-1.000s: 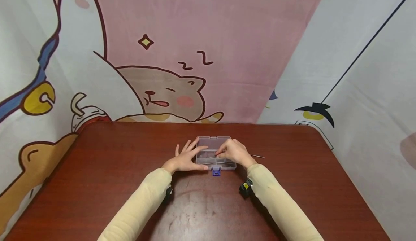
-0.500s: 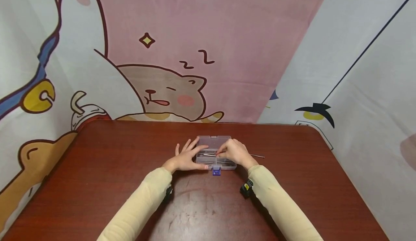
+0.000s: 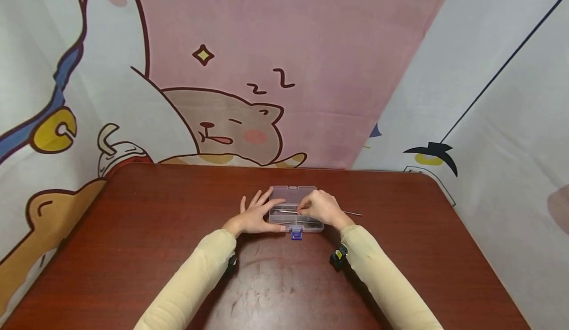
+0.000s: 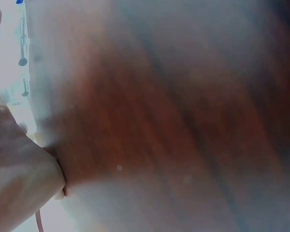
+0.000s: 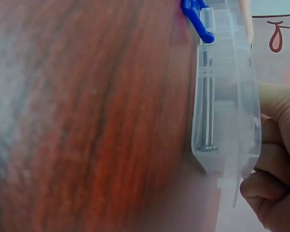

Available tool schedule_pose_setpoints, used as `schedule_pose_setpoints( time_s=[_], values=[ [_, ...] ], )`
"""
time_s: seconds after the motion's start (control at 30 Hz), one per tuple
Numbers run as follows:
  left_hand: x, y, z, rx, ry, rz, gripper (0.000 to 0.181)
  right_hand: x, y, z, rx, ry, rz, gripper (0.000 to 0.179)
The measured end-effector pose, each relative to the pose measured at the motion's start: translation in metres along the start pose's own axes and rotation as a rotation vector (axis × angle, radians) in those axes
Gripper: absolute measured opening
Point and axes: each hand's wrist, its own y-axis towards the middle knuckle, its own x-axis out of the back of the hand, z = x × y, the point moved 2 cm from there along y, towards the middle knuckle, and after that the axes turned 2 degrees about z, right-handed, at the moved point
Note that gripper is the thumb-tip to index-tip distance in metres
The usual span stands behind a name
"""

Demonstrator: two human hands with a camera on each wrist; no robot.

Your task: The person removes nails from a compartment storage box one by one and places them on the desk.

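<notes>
A clear plastic compartment box (image 5: 227,121) stands on the table with its lid (image 3: 291,195) raised at the back and a blue latch (image 3: 296,234) at its front. My left hand (image 3: 254,218) steadies its left side, fingers spread, with the thumb along the front edge. Over the rear compartment, my right hand (image 3: 323,208) pinches one end of a thin metal nail (image 3: 288,212), which points left. More long nails (image 5: 209,106) lie in the front compartments, their flat heads showing in the left wrist view. Curled right fingers show behind the box in the right wrist view.
On the brown wooden table (image 3: 178,251), another thin metal rod (image 3: 354,214) lies just right of the box, partly hidden by the right wrist. A cartoon-printed cloth (image 3: 338,73) hangs behind the table's far edge.
The nail in my right fingers has come into plain view, lying almost level across the rear compartment. My left hand and the box stay in place.
</notes>
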Motion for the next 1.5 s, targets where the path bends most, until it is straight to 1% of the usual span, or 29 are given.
schedule_pose_setpoints(
  time_s=[0.2, 0.33, 0.43, 0.53, 0.57, 0.63, 0.77, 0.87, 1.03, 1.23, 1.3, 1.5],
  values=[
    [0.001, -0.001, 0.000, 0.004, 0.002, 0.001, 0.081, -0.001, -0.002, -0.003, -0.003, 0.068, -0.015, 0.007],
    [0.001, -0.001, 0.000, 0.008, 0.000, -0.006, 0.081, -0.002, -0.002, -0.006, 0.027, 0.105, -0.019, 0.006],
    [0.000, 0.000, 0.000, 0.008, 0.007, -0.006, 0.081, -0.001, -0.004, -0.010, 0.076, 0.170, -0.013, 0.004],
    [-0.002, 0.001, 0.000, 0.005, 0.010, 0.000, 0.082, 0.000, -0.009, -0.014, 0.093, 0.267, 0.014, 0.008],
    [-0.003, 0.000, 0.000, 0.004, 0.006, 0.002, 0.082, 0.000, -0.010, -0.015, 0.092, 0.280, 0.020, 0.009],
    [-0.004, 0.000, 0.000, -0.001, 0.002, 0.002, 0.082, 0.003, -0.013, -0.016, 0.080, 0.263, 0.017, 0.009],
    [-0.003, 0.000, 0.001, 0.001, 0.003, -0.005, 0.081, 0.008, -0.015, -0.016, 0.043, 0.124, -0.003, 0.007],
    [-0.002, 0.000, 0.001, 0.008, 0.011, -0.002, 0.082, 0.009, -0.014, -0.015, 0.042, 0.068, -0.003, 0.006],
    [-0.002, 0.001, 0.001, 0.012, 0.017, 0.008, 0.083, 0.008, -0.012, -0.014, 0.065, 0.034, -0.013, 0.005],
    [-0.001, 0.001, 0.000, 0.004, 0.004, -0.006, 0.082, 0.006, -0.008, -0.014, 0.095, -0.021, -0.040, 0.004],
    [-0.001, 0.001, 0.001, 0.011, 0.004, -0.004, 0.083, 0.006, -0.007, -0.013, 0.100, -0.035, -0.044, 0.004],
    [-0.003, 0.002, 0.003, 0.016, 0.006, -0.007, 0.083, 0.005, -0.005, -0.013, 0.109, -0.052, -0.024, 0.004]
  ],
)
